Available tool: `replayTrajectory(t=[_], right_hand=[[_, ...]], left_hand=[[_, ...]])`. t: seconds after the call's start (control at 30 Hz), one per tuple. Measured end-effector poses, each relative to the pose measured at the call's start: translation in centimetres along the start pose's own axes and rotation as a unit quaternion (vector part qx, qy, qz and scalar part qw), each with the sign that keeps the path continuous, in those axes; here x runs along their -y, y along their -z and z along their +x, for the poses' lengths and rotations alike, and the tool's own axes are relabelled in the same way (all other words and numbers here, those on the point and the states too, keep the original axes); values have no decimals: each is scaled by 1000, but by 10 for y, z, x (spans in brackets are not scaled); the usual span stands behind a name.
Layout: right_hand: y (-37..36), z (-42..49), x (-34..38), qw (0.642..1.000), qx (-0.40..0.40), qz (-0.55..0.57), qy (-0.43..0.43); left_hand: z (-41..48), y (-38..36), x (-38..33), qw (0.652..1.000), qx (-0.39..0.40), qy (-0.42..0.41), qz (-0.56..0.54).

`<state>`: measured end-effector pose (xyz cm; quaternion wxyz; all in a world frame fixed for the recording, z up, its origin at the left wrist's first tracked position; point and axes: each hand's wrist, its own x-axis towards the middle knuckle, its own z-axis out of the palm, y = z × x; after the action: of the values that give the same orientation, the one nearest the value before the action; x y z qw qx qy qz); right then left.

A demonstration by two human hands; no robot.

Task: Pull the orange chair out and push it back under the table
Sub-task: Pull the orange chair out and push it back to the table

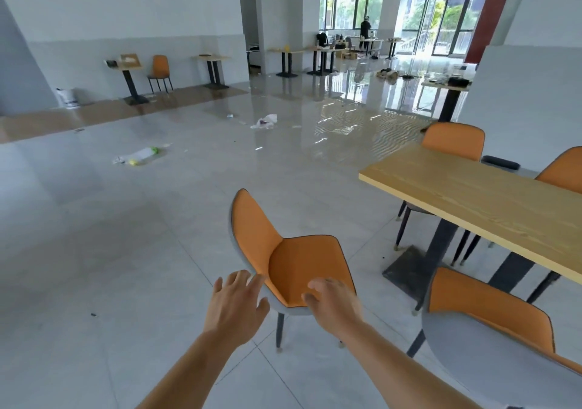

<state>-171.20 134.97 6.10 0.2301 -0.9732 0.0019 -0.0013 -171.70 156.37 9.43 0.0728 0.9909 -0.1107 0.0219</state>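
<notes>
Orange chair (293,264) clear of table (491,201), seat facing right toward it, left hand (236,304) and right hand (333,301) spread, gripping nothing

Looks like a canteen or café hall, mostly cleared out. Evidence: large open tiled floor (189,219), several wood-top pedestal tables along the wall (129,65) and further back, a long wooden table (491,201) nearby with matching orange chairs (453,141) around it. Tall glass doors and windows (447,15) at the far end, greenery outside. Litter on the floor: a plastic bag (266,121) and a bottle (141,156). One person stands at a far table (365,31).
</notes>
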Motion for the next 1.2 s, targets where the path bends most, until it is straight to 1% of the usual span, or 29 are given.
replayTrajectory(t=[0.17, 0.3, 0.43, 0.57, 0.83, 1.03, 1.2], right_hand=[[-20, 32, 38, 1000, 9, 0, 11], [-34, 68, 59, 1000, 15, 5, 13], [-53, 117, 72, 999, 29, 18, 4], [-76, 177, 83, 999, 21, 38, -2], [-110, 280, 110, 997, 51, 50, -11], [-137, 325, 113, 993, 62, 59, -76], [-161, 363, 122, 983, 24, 55, -172]], left_hand=[[21, 7, 28, 1000, 3, 8, -4], [54, 4, 42, 1000, 25, -13, 0], [108, 1, 68, 999, 32, -31, 26], [177, -3, 102, 997, 42, -49, 51], [288, -23, 166, 989, 97, -80, 77], [358, -45, 201, 977, 149, -128, 84], [429, -67, 224, 951, 175, -228, 113]])
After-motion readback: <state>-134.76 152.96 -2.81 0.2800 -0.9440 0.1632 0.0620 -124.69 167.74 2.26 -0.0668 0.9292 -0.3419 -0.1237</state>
